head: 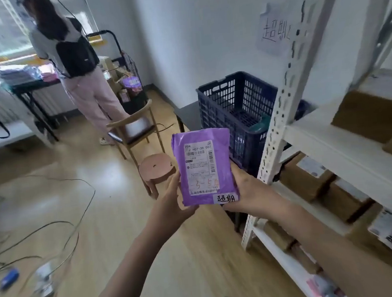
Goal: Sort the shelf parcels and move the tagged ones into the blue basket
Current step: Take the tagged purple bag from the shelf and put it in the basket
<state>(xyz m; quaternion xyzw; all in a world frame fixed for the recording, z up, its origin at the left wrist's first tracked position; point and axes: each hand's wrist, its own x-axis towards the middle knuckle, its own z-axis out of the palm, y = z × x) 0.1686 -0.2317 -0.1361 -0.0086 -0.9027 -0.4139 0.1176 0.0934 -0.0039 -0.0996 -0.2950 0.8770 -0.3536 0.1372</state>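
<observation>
A purple parcel (202, 166) with a white shipping label and a small handwritten tag at its lower right is held upright in front of me. My left hand (170, 197) grips its lower left edge. My right hand (245, 191) holds its right side from behind, fingers hidden by the bag. Just beyond the parcel, the dark blue basket (229, 103) stands on a low dark table beside the shelf, with something green inside it. The white metal shelf (325, 138) on the right carries several cardboard boxes (370, 116).
A wooden chair (132, 132) and a round pink stool (155, 168) stand on the floor left of the basket. Another person (75, 64) stands at a table by the window, back left. Cables (56, 229) lie across the wooden floor at left.
</observation>
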